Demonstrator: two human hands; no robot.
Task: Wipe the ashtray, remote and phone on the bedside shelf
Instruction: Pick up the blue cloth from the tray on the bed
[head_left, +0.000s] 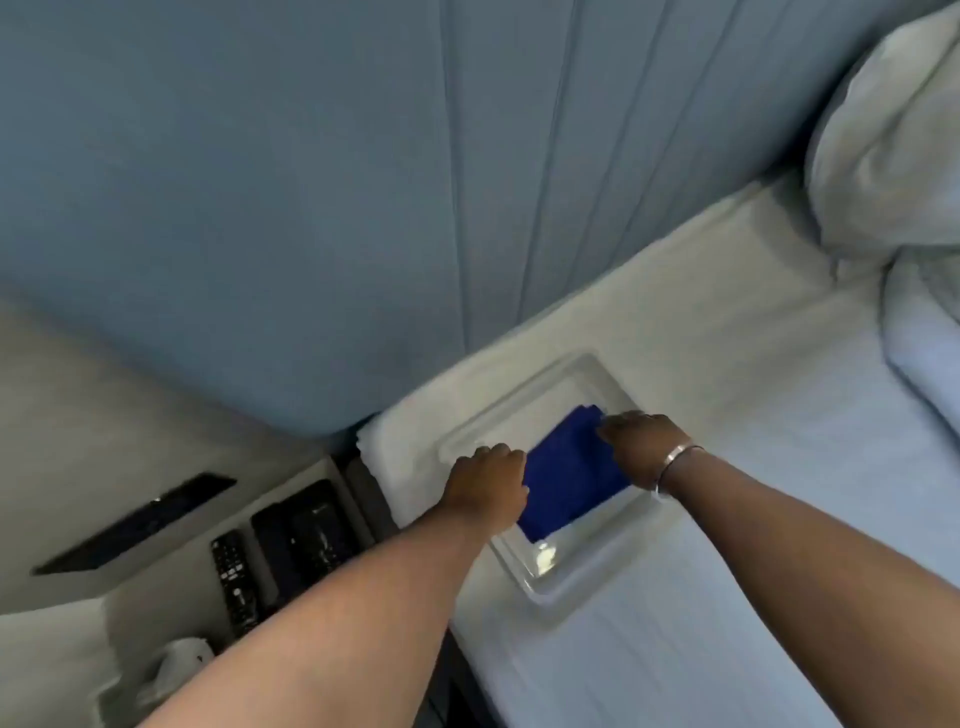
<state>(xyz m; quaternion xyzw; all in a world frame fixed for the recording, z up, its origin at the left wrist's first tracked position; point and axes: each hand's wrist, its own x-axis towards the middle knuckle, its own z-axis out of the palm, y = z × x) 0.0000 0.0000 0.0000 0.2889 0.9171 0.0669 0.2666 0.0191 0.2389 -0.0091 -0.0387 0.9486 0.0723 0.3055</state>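
Observation:
A folded blue cloth (571, 483) lies in a shallow white tray (587, 379) on the bed. My left hand (488, 486) curls over the cloth's left edge. My right hand (641, 447), with a bracelet at the wrist, pinches the cloth's far right corner. On the bedside shelf (171, 587) at lower left lie a black remote (234, 582) and, to its right, a black phone (306, 535). A pale, glassy object that may be the ashtray (179, 660) sits near the shelf's front; my left forearm partly hides it.
The white bed (727, 571) fills the right side, with a pillow (893, 145) at upper right. A blue padded headboard (311, 208) rises behind. A dark panel (135, 519) is set into the grey wall above the shelf.

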